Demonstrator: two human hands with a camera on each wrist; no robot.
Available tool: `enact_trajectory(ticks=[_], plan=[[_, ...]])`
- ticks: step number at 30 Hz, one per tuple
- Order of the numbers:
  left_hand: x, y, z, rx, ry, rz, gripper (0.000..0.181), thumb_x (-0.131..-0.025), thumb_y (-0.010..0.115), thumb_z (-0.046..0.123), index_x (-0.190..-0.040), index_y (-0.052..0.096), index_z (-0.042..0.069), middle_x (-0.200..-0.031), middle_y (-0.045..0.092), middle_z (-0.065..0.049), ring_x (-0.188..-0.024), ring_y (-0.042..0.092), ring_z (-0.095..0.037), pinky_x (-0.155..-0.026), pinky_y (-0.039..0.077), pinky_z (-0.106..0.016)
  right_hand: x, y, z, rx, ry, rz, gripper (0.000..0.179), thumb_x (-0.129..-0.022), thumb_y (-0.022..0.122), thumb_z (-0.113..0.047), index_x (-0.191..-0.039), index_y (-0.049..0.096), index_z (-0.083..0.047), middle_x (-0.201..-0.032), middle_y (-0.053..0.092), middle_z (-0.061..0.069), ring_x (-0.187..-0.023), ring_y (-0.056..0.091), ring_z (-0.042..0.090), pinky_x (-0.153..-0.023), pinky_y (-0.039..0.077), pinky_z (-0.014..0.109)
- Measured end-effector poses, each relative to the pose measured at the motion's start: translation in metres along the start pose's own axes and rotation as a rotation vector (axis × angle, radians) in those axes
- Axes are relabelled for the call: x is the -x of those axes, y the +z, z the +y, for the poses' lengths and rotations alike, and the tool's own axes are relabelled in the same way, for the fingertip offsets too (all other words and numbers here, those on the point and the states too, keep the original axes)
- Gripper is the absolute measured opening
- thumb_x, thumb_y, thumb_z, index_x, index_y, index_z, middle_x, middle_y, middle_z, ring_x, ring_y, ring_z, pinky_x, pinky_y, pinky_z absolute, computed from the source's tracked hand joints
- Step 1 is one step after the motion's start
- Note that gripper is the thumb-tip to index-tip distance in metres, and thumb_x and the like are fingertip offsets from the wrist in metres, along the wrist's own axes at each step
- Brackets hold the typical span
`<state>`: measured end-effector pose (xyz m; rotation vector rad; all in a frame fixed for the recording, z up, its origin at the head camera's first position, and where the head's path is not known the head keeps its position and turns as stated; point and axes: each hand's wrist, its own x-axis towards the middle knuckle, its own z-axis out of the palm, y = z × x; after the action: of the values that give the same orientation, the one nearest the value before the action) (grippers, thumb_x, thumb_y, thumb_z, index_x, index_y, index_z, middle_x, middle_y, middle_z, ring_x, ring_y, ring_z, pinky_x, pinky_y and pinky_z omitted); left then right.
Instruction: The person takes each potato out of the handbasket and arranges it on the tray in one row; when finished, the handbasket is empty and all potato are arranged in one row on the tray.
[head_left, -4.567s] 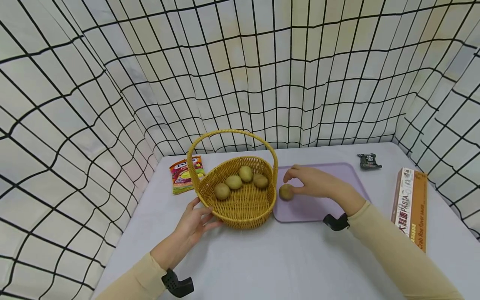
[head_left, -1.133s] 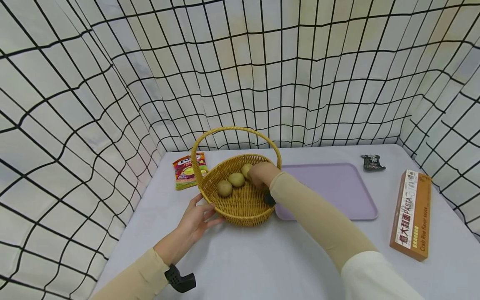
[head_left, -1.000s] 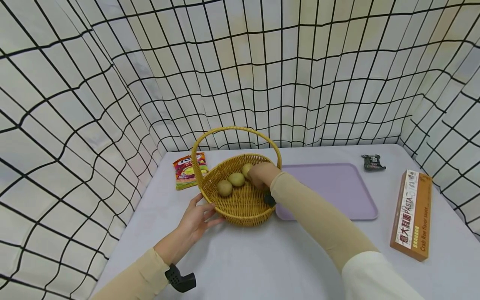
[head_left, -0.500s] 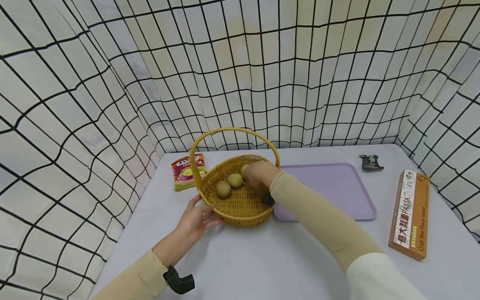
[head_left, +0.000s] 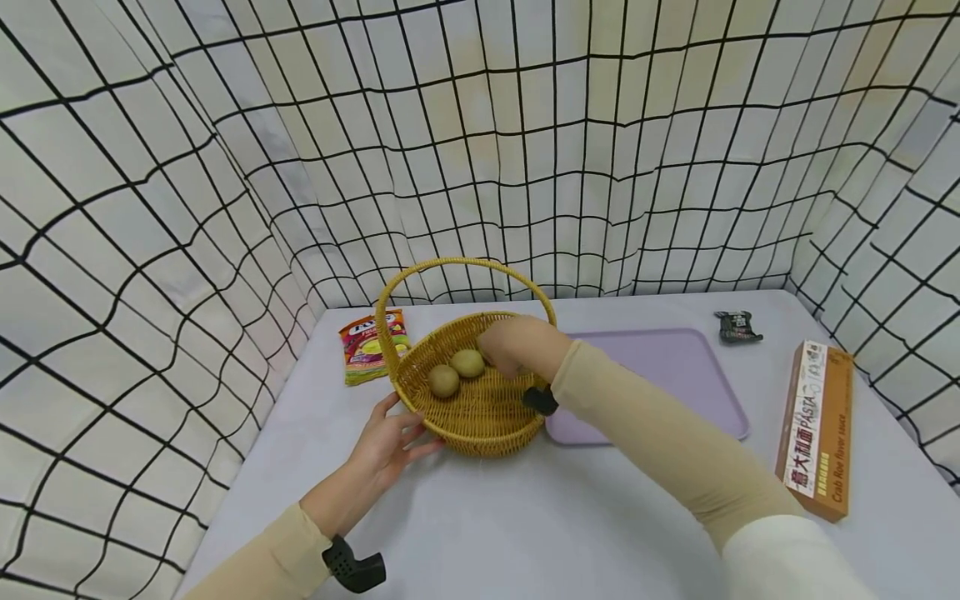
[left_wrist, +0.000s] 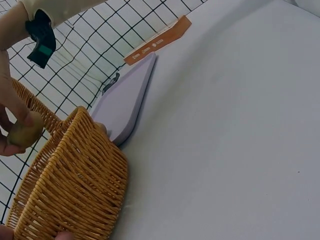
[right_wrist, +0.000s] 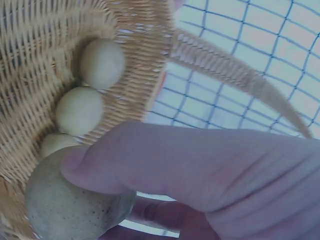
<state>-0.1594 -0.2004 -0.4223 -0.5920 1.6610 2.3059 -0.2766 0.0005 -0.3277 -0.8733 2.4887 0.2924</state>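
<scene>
A yellow wicker basket (head_left: 480, 417) with a tall arched handle stands at the table's middle. My left hand (head_left: 382, 446) grips its near left rim, thumb over the edge and fingers beneath. Reaching into the basket's right side, my right hand (head_left: 517, 343) pinches an olive-brown, speckled kiwi (right_wrist: 65, 210) between thumb and fingers. The left wrist view shows this kiwi (left_wrist: 25, 134) at about rim height. Two kiwis (head_left: 443, 381) lie visible at the basket's left in the head view; the right wrist view reveals a third kiwi (right_wrist: 56, 144), partly covered by the held one.
A lilac tray (head_left: 675, 358) sits right of the basket, partly covered by my right sleeve. A small rounded tan thing (left_wrist: 102, 128) peeks out between basket and tray. Around them lie a snack bag (head_left: 367, 354), a black packet (head_left: 737, 327) and a pasta box (head_left: 817, 433).
Since the oldest frame, my right hand has moved left from a kiwi on the tray into the basket. Lately it has shifted slightly, covering the rear kiwi. My left hand keeps its place.
</scene>
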Motion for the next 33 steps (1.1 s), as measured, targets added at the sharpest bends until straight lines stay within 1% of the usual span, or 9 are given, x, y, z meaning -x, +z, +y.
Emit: enact_trajectory(ticks=[4,9,16,22,24,25,29,32,33], plan=[[0.0,-0.001,0.0,-0.001,-0.001,0.0,0.084,-0.103,0.044,-0.003,-0.166,-0.008,0.016,-0.169,0.015,-0.024,-0.152,0.03,-0.043,-0.11,0.043,-0.063,0.02,-0.004,-0.005,-0.027,-0.009,0.045,0.019,-0.093,0.06,0.001,-0.092,0.053,-0.017,-0.085,0.053,-0.001,-0.077,0.046,0.014,-0.06,0.037,0.026],[-0.001,-0.001,0.0,-0.004,-0.005,0.01,0.083,-0.104,0.045,-0.002,-0.166,-0.007,0.016,-0.169,0.015,-0.023,-0.152,0.03,-0.043,-0.109,0.045,-0.062,0.045,-0.009,-0.01,-0.041,-0.025,0.093,0.019,-0.095,0.063,-0.001,-0.105,0.057,-0.015,-0.092,0.057,-0.001,-0.084,0.049,0.014,-0.066,0.041,0.026],[-0.001,-0.003,0.0,-0.003,-0.009,0.013,0.084,-0.103,0.045,-0.002,-0.166,-0.008,0.016,-0.17,0.014,-0.023,-0.152,0.03,-0.043,-0.108,0.047,-0.061,0.076,-0.016,-0.01,-0.094,0.008,0.101,0.043,-0.094,0.067,0.001,-0.134,0.057,-0.011,-0.118,0.064,0.006,-0.094,0.055,0.017,-0.08,0.053,0.031],[-0.002,-0.004,0.001,-0.011,-0.005,0.015,0.084,-0.104,0.045,-0.002,-0.166,-0.008,0.017,-0.171,0.012,-0.021,-0.152,0.03,-0.042,-0.107,0.048,-0.061,0.093,-0.014,0.0,-0.082,0.028,0.117,0.045,-0.093,0.071,-0.001,-0.134,0.056,-0.009,-0.126,0.062,0.01,-0.109,0.059,0.021,-0.095,0.057,0.038],[-0.002,-0.004,0.001,-0.012,-0.005,0.009,0.084,-0.104,0.045,-0.001,-0.166,-0.008,0.017,-0.171,0.011,-0.021,-0.152,0.03,-0.042,-0.107,0.048,-0.061,0.098,-0.011,0.005,-0.067,0.038,0.121,0.05,-0.09,0.074,-0.002,-0.135,0.055,-0.008,-0.129,0.061,0.014,-0.114,0.06,0.024,-0.098,0.058,0.041],[-0.002,-0.004,0.0,-0.011,-0.006,0.01,0.084,-0.104,0.045,-0.002,-0.166,-0.008,0.017,-0.171,0.011,-0.021,-0.151,0.031,-0.042,-0.107,0.048,-0.061,0.101,-0.009,0.008,-0.059,0.043,0.121,0.051,-0.088,0.077,-0.003,-0.135,0.056,-0.008,-0.128,0.061,0.013,-0.114,0.06,0.024,-0.098,0.058,0.041],[-0.003,-0.003,0.0,-0.009,-0.006,0.006,0.084,-0.104,0.045,-0.001,-0.166,-0.009,0.017,-0.171,0.009,-0.02,-0.152,0.031,-0.042,-0.108,0.047,-0.062,0.106,-0.001,0.024,-0.085,0.055,0.123,0.047,-0.086,0.08,-0.005,-0.128,0.058,-0.007,-0.12,0.063,0.011,-0.105,0.061,0.022,-0.086,0.06,0.036],[-0.002,-0.002,0.0,-0.009,-0.007,0.0,0.085,-0.104,0.045,-0.002,-0.166,-0.009,0.017,-0.171,0.009,-0.021,-0.152,0.03,-0.042,-0.109,0.047,-0.062,0.108,0.007,0.037,-0.125,0.076,0.115,0.04,-0.09,0.077,-0.007,-0.126,0.06,-0.007,-0.116,0.063,0.009,-0.102,0.061,0.021,-0.082,0.058,0.035],[-0.002,-0.001,0.0,-0.01,-0.008,-0.003,0.085,-0.104,0.045,-0.002,-0.166,-0.01,0.017,-0.171,0.009,-0.021,-0.152,0.03,-0.042,-0.109,0.046,-0.062,0.108,0.009,0.041,-0.132,0.086,0.111,0.04,-0.091,0.077,-0.01,-0.127,0.06,-0.007,-0.117,0.063,0.008,-0.103,0.061,0.021,-0.084,0.058,0.036]])
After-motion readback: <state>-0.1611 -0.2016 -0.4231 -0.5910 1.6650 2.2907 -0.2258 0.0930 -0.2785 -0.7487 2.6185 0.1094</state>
